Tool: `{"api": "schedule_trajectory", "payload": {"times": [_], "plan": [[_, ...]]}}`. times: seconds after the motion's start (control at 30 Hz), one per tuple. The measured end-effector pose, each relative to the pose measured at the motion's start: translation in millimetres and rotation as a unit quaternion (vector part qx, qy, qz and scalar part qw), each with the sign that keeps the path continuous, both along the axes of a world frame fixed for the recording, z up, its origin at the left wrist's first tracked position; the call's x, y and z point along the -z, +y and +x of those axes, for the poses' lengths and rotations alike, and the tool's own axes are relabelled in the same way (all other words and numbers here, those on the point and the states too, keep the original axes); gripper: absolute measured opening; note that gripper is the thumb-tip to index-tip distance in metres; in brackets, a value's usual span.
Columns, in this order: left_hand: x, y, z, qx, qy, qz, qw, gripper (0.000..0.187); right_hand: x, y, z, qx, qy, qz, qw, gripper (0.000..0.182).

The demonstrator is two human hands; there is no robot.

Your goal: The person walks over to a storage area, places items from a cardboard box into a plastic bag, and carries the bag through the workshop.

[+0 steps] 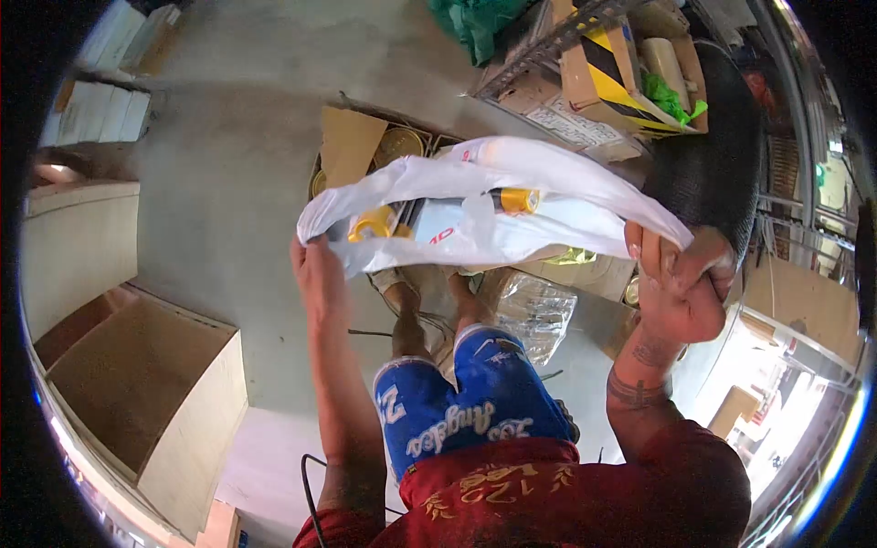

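Observation:
A white plastic bag [585, 228] with red lettering is stretched wide between my two hands, its mouth spread. My left hand [320, 274] is closed on the bag's left end. At the other end, my right hand [681, 265] grips the bunched plastic with curled fingers. Through the opening a yellow-and-black cylindrical thing [519, 201] shows, and another yellow item [373, 223] lies toward the left side; their exact kind I cannot make out. Behind the bag stands an open cardboard box [352, 146] with round gold-coloured lids [399, 143] in it, partly hidden.
A clear-wrapped package [537, 315] lies on the floor by my feet. At upper right, a metal rack [557, 46] holds a cardboard box with striped tape [612, 68], beside a large black tyre-like thing [708, 173]. An open wooden cabinet [137, 384] stands at left.

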State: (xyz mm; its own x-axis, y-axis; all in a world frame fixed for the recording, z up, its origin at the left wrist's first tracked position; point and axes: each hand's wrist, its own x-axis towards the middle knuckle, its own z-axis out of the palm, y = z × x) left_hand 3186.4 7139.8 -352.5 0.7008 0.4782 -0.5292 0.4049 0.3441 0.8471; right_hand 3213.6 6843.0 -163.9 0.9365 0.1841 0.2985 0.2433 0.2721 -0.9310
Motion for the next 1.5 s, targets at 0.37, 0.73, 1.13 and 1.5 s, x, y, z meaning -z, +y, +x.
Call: {"api": "schedule_trajectory", "payload": {"times": [0.37,0.73,1.13,1.5], "plan": [[-57.1,-50.9,-34.5,0.070,0.074,-0.067,0.993,0.008,16.8,-39.6,-67.8,0.194,0.110,-0.190,0.956,0.010],[-75.7,-128.3,-19.1,0.247,0.064,-0.158,0.954,0.008,47.4,-100.9,-92.8,0.278,0.240,-0.179,0.912,0.011],[-63.1,-146.4,-21.3,0.200,0.053,-0.240,0.948,0.013,72.0,-103.3,-107.7,0.228,0.226,-0.215,0.922,0.009],[-88.4,-145.0,-62.6,0.342,0.020,-0.198,0.918,0.018,105.1,-30.4,-117.6,0.027,0.234,-0.333,0.913,0.035]]}}
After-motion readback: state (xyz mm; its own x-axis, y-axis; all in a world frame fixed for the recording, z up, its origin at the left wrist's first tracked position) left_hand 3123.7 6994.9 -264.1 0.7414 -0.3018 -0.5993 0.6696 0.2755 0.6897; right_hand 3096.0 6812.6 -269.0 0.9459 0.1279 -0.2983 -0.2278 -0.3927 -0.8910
